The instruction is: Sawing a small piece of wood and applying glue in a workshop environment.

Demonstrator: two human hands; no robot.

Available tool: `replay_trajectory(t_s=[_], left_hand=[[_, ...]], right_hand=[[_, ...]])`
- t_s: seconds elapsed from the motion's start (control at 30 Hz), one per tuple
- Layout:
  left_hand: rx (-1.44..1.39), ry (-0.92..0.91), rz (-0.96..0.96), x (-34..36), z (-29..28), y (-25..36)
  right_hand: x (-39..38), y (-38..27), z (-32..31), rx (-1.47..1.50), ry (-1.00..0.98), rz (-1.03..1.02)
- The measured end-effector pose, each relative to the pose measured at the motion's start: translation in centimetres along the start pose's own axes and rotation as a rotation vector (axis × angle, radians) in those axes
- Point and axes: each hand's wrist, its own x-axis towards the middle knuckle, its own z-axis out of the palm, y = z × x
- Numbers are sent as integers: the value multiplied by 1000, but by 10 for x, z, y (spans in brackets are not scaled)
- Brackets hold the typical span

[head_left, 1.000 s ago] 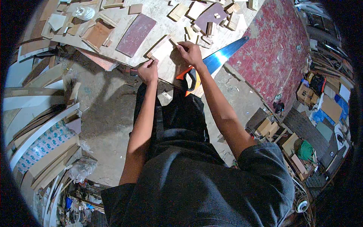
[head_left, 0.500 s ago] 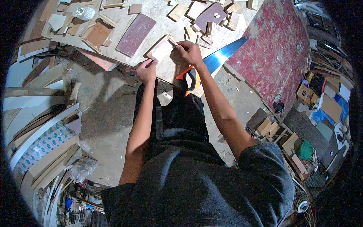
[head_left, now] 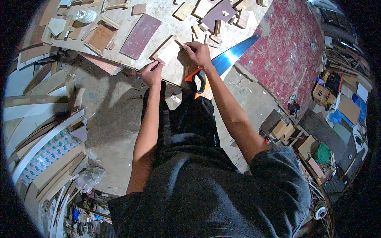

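Observation:
Close to the workbench's near edge, a small pale wooden piece (head_left: pixel 168 49) with raised strips along its sides is held between my two hands. My left hand (head_left: pixel 152 74) pinches its near left corner, fingers closed. On the far right side, the closed fingers of my right hand (head_left: pixel 197 53) grip the end of a strip. A handsaw (head_left: pixel 230 55) lies beneath my right forearm, its orange and black handle towards me and its blade pointing far right. To the left of the wooden piece rests a flat maroon board (head_left: pixel 140 37).
On the workbench (head_left: pixel 119 57) lie a shallow wooden tray (head_left: pixel 101 36), a white spiral bulb (head_left: pixel 85 16) and several wood offcuts (head_left: pixel 184 11). Stacked boards (head_left: pixel 43 107) stand at left. A red floor area (head_left: pixel 283 55) and piled scrap (head_left: pixel 317 146) are at right.
The whole view has shifted slightly. Both hands keep their hold on the wooden piece, with hardly any visible movement.

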Motion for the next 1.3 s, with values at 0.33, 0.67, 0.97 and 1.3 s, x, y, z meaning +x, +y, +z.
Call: replay_trajectory(t_s=[0.33, 0.67, 0.97, 1.3], left_hand=[[0, -15, -25, -3, 3, 11], [15, -57, -154, 9, -1, 4], [44, 10, -287, 3, 4, 21], [169, -76, -349, 4, 5, 31]], right_hand=[[-1, 3, 5, -31, 60, 83], [-5, 1, 3, -33, 142, 103], [-29, 1, -31, 129, 394, 253], [-100, -5, -39, 107, 284, 406]])
